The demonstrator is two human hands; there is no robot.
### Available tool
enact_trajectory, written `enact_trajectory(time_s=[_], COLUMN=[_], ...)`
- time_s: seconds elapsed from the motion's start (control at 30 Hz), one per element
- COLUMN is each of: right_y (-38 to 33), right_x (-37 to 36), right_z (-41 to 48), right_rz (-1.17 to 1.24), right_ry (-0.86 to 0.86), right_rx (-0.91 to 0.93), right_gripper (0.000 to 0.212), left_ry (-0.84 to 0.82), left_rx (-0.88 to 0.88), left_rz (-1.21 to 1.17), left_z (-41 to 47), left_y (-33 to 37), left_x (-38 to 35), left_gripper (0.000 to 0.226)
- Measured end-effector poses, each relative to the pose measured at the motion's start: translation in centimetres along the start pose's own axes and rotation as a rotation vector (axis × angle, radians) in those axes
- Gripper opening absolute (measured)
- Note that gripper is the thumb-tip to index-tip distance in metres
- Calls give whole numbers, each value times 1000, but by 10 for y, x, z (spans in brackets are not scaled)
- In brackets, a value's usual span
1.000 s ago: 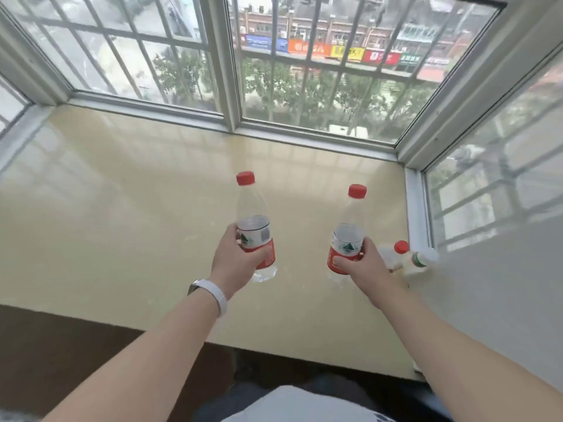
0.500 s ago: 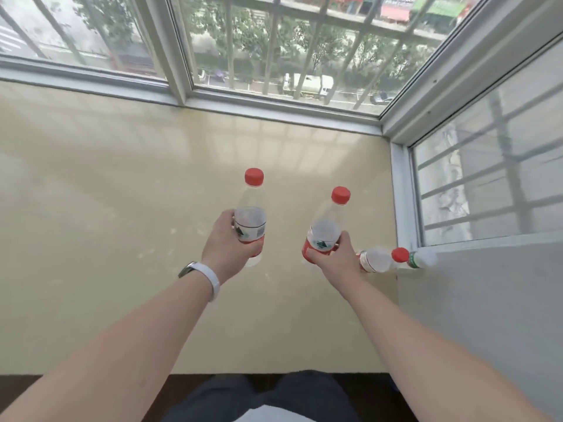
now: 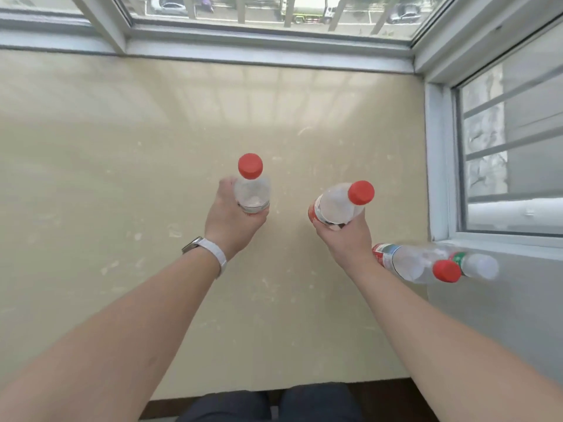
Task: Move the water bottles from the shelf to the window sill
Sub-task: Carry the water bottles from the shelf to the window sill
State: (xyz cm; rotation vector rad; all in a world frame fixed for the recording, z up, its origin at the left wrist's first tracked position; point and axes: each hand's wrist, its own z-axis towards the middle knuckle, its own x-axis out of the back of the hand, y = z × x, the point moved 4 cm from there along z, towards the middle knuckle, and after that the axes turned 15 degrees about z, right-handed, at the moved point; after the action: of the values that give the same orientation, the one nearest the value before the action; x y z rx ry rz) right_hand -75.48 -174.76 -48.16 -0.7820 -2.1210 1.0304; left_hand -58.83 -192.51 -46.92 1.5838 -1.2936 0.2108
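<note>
A broad beige sill (image 3: pixel 122 178) fills our view, framed by white window frames (image 3: pixel 268 50) at the far edge and on the right, with a street and cars visible through the glass beyond. We hold two clear bottles with red caps above the sill. Our left hand (image 3: pixel 231 220), a white watch (image 3: pixel 210 254) on its wrist, has its fingers (image 3: pixel 224 190) wrapped around the left bottle (image 3: pixel 252 193), which points its cap up toward us. Our right hand (image 3: pixel 344 239) grips the right bottle (image 3: pixel 338 205) by its lower body, fingers closed round it, the cap tilted to the right. A third bottle (image 3: pixel 408 263) stands at the sill's right edge, just beside our right wrist, close against the grey wall (image 3: pixel 502 315), which shows its reflection. Our dark trousers (image 3: pixel 274 403) show at the bottom.
</note>
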Motion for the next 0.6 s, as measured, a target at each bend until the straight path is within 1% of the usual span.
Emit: enact_trajectory(time_s=[0.13,0.2,0.27,0.33,0.43,0.53,0.6], right_y=[18,27,33,32,25,22,18], right_x=[-3,-5,-4,-2,0,4,8], right_z=[8,6,1,-2,-3,-4,-10], right_rz=[-63,-94,-83,-74,-83,-78,-79], right_ry=[-28,-43,-35,-25,-51,-108,-137], right_rx=[-26,-47,-54,-51,-51,-51,-35], right_gripper=[61,57,49,49,48,53,62], left_ry=[-89,-128,-142,-163,-184,-190,-178], left_rx=[0,25,57,87,76,41,27], left_rz=[5,12,3,29,116,167,179], left_z=[5,2,-5,-11,-19,-28,-37], left_y=[-5,-14,-22,-26,-25,-18,-13], left_x=[-23,-30,-31,-27,-19,-11,-5], left_gripper=[56,61,60,57,61,70,75])
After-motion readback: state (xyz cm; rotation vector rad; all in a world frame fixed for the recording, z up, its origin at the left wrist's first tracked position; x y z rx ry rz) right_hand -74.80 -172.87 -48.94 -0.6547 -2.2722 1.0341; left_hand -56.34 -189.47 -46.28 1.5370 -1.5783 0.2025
